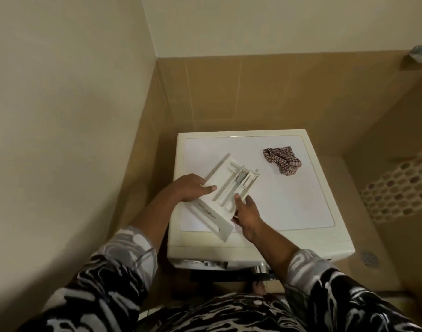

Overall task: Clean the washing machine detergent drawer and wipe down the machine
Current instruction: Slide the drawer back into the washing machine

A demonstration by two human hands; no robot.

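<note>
The drawer (225,191) rests open side up on the washing machine (289,200), between the left hand (193,188), gripping one side with thumb curled over, and the right hand (248,212), pinching the opposite edge, likely to steady it for cleaning; the cloth (283,160) lies loose beyond the right hand

Washing machine (289,200) stands in a corner, one wall close on its left, another behind it. Detergent drawer (229,185) is over the front left of the machine's top, set at a slant, its front panel toward the near edge (whether it rests on the top cannot be told). Left hand (193,188) grips the drawer's left side; right hand (247,212) holds its right side. Cloth (283,160) lies on the top at rear right, apart from the drawer. Floor drain (370,258) lies right of the machine's front corner.
</note>
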